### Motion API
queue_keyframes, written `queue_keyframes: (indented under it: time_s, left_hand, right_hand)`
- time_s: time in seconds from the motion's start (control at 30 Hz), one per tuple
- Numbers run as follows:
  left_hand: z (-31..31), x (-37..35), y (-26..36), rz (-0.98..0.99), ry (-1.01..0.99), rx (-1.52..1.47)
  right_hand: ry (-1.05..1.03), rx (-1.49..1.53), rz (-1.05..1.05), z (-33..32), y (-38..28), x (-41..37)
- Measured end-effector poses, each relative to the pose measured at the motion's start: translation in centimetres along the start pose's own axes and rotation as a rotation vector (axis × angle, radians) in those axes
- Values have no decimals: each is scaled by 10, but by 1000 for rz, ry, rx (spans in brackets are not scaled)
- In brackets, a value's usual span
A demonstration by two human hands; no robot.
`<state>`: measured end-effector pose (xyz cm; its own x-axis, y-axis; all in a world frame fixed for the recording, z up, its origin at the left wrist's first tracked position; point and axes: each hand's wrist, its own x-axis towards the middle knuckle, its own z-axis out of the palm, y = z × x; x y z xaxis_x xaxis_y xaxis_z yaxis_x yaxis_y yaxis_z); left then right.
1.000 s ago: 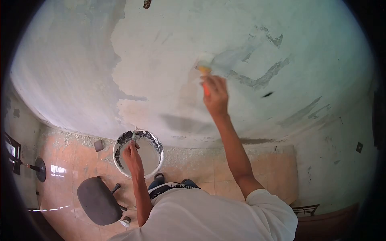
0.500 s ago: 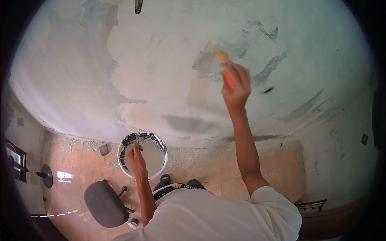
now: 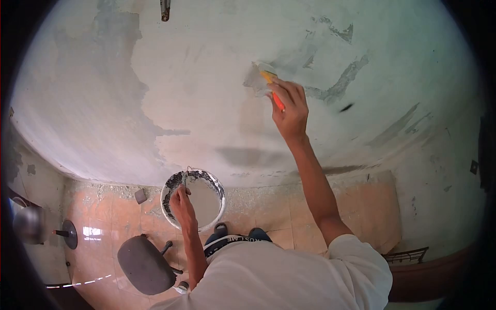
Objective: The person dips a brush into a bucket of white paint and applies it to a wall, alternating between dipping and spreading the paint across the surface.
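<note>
My right hand (image 3: pixel 291 106) is closed round the red and yellow handle of a brush-like tool (image 3: pixel 268 76), whose pale head is against the wall beside a grey patch (image 3: pixel 253 81). Lower down, my left hand (image 3: pixel 182 202) grips the wire handle (image 3: pixel 184 177) of a white bucket (image 3: pixel 223 204). Inside the bucket is a pale greyish liquid (image 3: pixel 204 200), with dark smears round the inner wall.
A pale wall (image 3: pixel 196 88) with several grey patches fills the upper view. On the tiled floor (image 3: pixel 103 206) stand a dark chair (image 3: pixel 144 264) and a round black base (image 3: pixel 70 234). A small grey block (image 3: pixel 140 196) lies near the wall.
My right hand and the tool have shifted left along the wall. The bucket and my left hand appear slightly further right as the view has shifted.
</note>
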<state>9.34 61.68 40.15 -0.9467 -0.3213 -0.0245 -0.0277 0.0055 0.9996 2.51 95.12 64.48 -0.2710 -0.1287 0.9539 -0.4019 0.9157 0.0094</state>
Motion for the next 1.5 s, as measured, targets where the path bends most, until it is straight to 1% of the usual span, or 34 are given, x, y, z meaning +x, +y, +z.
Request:
queue_keyframes:
  time_s: [0.03,0.1,0.17,0.2,0.27,0.3,0.4,0.43,0.5,0.53,0.57,0.63,0.67,0.7,0.77,0.8,0.83,0.9,0.93,1.0,1.03,1.1,1.13,1.17,1.2,1.23,1.3,1.37,1.4,1.43,1.47,1.5]
  left_hand:
    - [-1,0,4,3,2,0]
    - [0,-2,13,-59,-10,58]
    - [4,-3,16,-69,-15,60]
    - [6,-2,18,-81,-16,59]
    - [11,3,10,-50,-11,40]
    - [13,4,4,-37,1,17]
    - [15,-1,5,-10,3,5]
    - [18,0,2,0,-5,14]
    - [17,1,-7,7,-17,26]
    - [14,-1,-4,-23,-35,-23]
    - [12,-2,-5,-17,-50,-11]
    - [14,1,-2,-44,-2,-40]
    - [18,0,2,-36,-7,-34]
    - [17,-2,5,-52,-12,-70]
    - [9,-9,6,-80,-22,-99]
    - [8,-10,6,-66,-35,-99]
    - [8,-7,7,-47,-45,-106]
    - [7,-1,2,-45,-44,-87]
    - [5,-1,0,-46,-41,-55]
    - [3,1,-4,-38,-47,-48]
    - [2,3,-4,-26,-65,-39]
    - [1,6,-5,-36,-71,-30]
    - [2,4,-5,-46,-72,-26]
    - [2,4,-4,-46,-72,-26]
    - [3,6,-2,-47,-61,-24]
    - [4,4,-1,-50,-50,-20]
    - [6,-3,17,-74,-51,-9]
    - [4,-6,22,-97,-58,2]
    - [3,-6,22,-100,-70,-1]
    - [4,-5,22,-103,-82,-4]
    - [6,-3,21,-97,-76,-10]
    - [5,-2,20,-82,-78,13]
  right_hand:
    - [8,-15,-30,4,-4,-9]
    - [23,-33,-54,22,-6,-42]
    - [-184,43,-23,44,0,-91]
    - [-176,35,-13,40,-1,-99]
    - [-291,174,59,36,-6,-101]
    - [-279,170,67,31,-1,-97]
    - [-52,43,-49,-1,4,-49]
    - [-42,37,-38,0,11,-45]
    - [-82,62,-2,2,14,-41]
    - [-127,56,-35,12,15,-55]
    - [-121,46,-20,12,15,-70]
    - [-260,136,62,9,10,-93]
    - [-281,170,152,5,11,-100]
    - [-277,170,156,2,19,-100]
    - [-201,144,101,-6,40,-92]
    - [-156,147,167,-16,42,-73]
    - [-156,144,164,-27,40,-52]
    - [70,-34,49,-43,37,-16]
    - [65,-28,46,-46,32,-11]
    - [178,-128,21,-46,21,-7]
    - [178,-127,23,-33,20,-26]
    - [-135,-50,76,8,22,-95]
    - [-136,-53,78,12,19,-117]
    - [-213,20,134,16,13,-131]
    - [-286,97,186,21,14,-140]
    - [-285,102,185,19,18,-132]
    - [-152,66,178,-2,26,-93]
    - [-21,-43,74,-28,38,-39]
    - [-21,-42,74,-40,35,-17]
    - [94,-95,29,-51,32,3]
    - [214,-144,-20,-53,34,15]
    - [220,-143,-22,-45,38,3]
